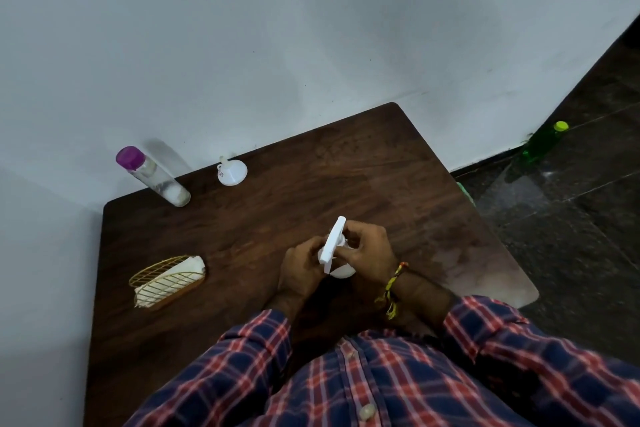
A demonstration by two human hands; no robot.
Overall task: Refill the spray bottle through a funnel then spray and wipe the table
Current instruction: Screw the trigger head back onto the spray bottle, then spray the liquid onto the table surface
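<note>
A white spray bottle (335,250) stands near the middle of the dark wooden table (263,211), seen from above. My left hand (300,270) grips its body from the left. My right hand (369,248) holds the trigger head from the right, fingers curled round it. A white funnel (232,171) lies at the table's far edge. A clear bottle with a purple cap (152,175) stands left of the funnel. A white cloth (180,272) lies folded in a gold wire basket (162,282) at the left.
A white wall runs along the table's far and left sides. On the dark floor to the right stands a green bottle with a yellow cap (542,144). A green object (465,192) peeks out past the table's right edge.
</note>
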